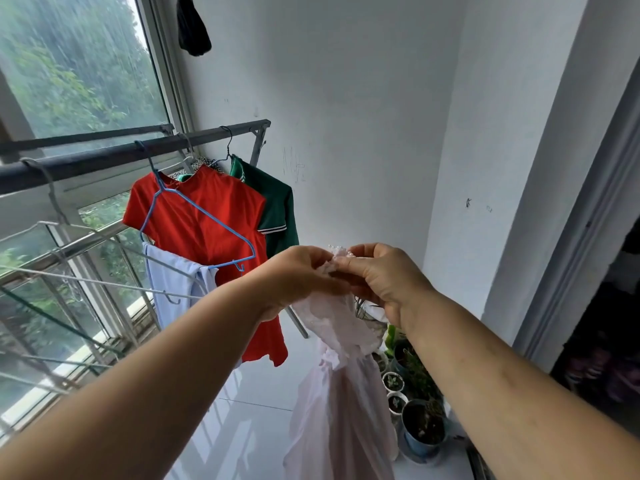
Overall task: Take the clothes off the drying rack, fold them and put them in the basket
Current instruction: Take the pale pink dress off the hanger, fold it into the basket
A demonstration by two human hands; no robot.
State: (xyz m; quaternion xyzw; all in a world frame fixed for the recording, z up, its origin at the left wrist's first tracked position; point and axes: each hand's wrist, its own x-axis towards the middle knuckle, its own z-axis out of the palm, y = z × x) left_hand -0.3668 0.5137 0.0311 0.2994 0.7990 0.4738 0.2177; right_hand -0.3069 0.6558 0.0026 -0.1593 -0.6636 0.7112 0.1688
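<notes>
At centre frame, both hands, left [298, 275] and right [381, 275], pinch the pink dress [341, 386] collar between fingers, off the rack [104, 157]; folding likely comes next.

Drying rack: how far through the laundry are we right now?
Done: the pale pink dress is off the drying rack, and a blue hanger hangs empty. In hand: left hand and right hand pinch its top; no fold yet. Left: red dress, green top and light blue garment still hang. No basket is in view.
</notes>
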